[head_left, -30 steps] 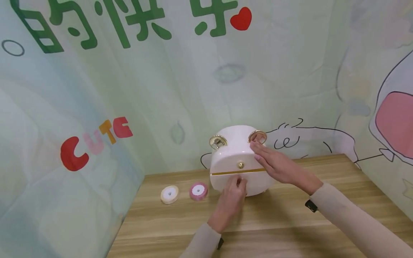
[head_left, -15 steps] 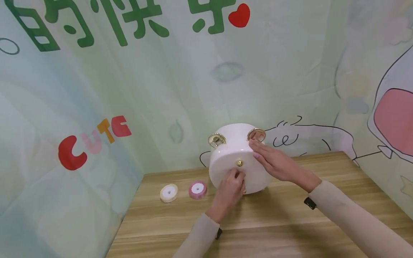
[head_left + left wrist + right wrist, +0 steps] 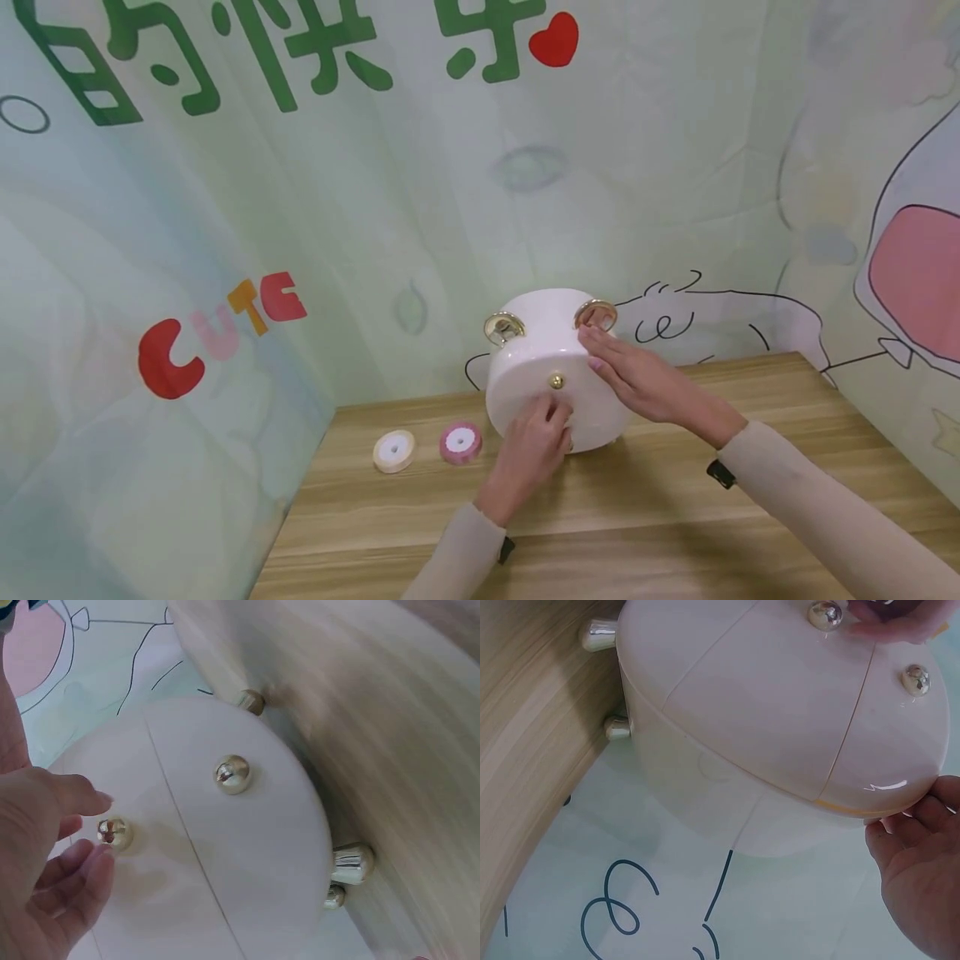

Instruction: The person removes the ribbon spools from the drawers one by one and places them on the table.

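Observation:
A white rounded jewelry box (image 3: 597, 412) with drawer seams, gold knobs and two gold ring ears stands on the table. My left hand (image 3: 527, 443) is at its front. In the left wrist view its bent fingers and thumb lie either side of the middle knob (image 3: 114, 832), with a gap visible on one side. The lower knob (image 3: 233, 774) is free. With fingers mostly straight, my right hand (image 3: 647, 380) rests on the box's upper right edge, just below the right ear (image 3: 596, 316). The right wrist view shows its fingertips touching the rim near the top section.
Left of the box, a pink ribbon roll (image 3: 461, 442) and a cream ribbon roll (image 3: 393, 451) lie on the wooden table (image 3: 637, 533). A printed cloth backdrop (image 3: 420, 208) hangs close behind the box and along both sides.
One second ago a gold-edged gap showed across the box front below the top knob. The drawer has since gone in flush, with my left hand against it. My right hand stays in place.

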The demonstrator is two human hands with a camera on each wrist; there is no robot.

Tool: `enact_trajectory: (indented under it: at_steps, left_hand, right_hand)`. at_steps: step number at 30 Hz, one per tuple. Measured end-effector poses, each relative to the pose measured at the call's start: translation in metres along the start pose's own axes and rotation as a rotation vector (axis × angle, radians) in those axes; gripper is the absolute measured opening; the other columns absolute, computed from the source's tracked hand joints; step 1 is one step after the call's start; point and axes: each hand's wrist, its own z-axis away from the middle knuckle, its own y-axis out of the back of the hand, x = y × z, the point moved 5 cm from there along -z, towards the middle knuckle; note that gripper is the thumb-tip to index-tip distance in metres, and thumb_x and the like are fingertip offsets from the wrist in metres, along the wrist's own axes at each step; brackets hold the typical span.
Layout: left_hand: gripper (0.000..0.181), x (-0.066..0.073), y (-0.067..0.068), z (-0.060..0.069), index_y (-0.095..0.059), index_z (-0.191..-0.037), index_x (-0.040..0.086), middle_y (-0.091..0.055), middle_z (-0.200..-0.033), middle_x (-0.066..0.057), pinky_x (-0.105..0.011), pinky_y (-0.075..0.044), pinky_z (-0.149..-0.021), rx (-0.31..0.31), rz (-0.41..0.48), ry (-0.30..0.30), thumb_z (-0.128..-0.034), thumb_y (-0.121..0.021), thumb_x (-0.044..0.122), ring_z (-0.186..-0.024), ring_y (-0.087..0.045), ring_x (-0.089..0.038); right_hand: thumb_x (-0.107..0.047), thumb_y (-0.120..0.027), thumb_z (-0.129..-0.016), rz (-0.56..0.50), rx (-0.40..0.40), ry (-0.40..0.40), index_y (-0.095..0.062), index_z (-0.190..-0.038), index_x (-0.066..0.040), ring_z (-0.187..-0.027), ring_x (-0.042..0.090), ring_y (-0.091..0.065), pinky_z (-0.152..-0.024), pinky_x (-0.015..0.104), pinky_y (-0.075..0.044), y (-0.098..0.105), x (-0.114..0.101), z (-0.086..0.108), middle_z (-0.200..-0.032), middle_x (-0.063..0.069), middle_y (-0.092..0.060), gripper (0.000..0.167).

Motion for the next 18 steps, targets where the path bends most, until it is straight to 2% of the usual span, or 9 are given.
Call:
enact_trajectory:
  at_steps: [4,10,13,18]
  left_hand:
    - [0.013,0.004,-0.001,0.008,-0.073,-0.098,0.013,-0.068,-0.096,0.000,-0.024,-0.055,-0.073,0.028,-0.042,-0.062,-0.0903,-0.081,0.018,-0.081,-0.063,-0.013]
    - [0.011,0.009,-0.008,0.018,-0.074,-0.099,0.012,-0.070,-0.098,-0.001,-0.023,-0.056,-0.073,-0.002,-0.079,-0.121,-0.0924,-0.079,0.019,-0.082,-0.064,-0.012]
    - [0.009,0.012,-0.012,0.022,-0.075,-0.099,0.014,-0.072,-0.100,0.000,-0.022,-0.058,-0.073,-0.008,-0.153,-0.175,-0.0926,-0.078,0.019,-0.086,-0.067,-0.012]
    - [0.005,0.015,-0.021,0.027,-0.076,-0.098,0.019,-0.072,-0.103,0.001,-0.021,-0.059,-0.072,-0.014,-0.329,-0.295,-0.0950,-0.072,0.020,-0.091,-0.069,-0.011]
  right_hand:
    - [-0.031,-0.041,-0.114,0.000,0.001,-0.005,-0.037,-0.161,-0.005,-0.159,0.036,-0.033,-0.126,0.058,-0.032,-0.001,0.000,0.001,-0.170,0.015,-0.032,0.054]
    - [-0.032,-0.040,-0.114,-0.008,-0.008,-0.019,-0.035,-0.163,-0.007,-0.160,0.035,-0.032,-0.127,0.058,-0.031,-0.002,0.001,0.003,-0.171,0.013,-0.031,0.055]
    - [-0.032,-0.039,-0.114,-0.010,-0.006,-0.018,-0.035,-0.163,-0.007,-0.160,0.035,-0.031,-0.127,0.058,-0.031,-0.002,0.001,0.003,-0.171,0.013,-0.030,0.055]
    - [-0.031,-0.039,-0.114,-0.002,0.001,-0.011,-0.035,-0.162,-0.006,-0.159,0.036,-0.032,-0.126,0.058,-0.031,-0.001,-0.001,0.001,-0.171,0.014,-0.031,0.054]
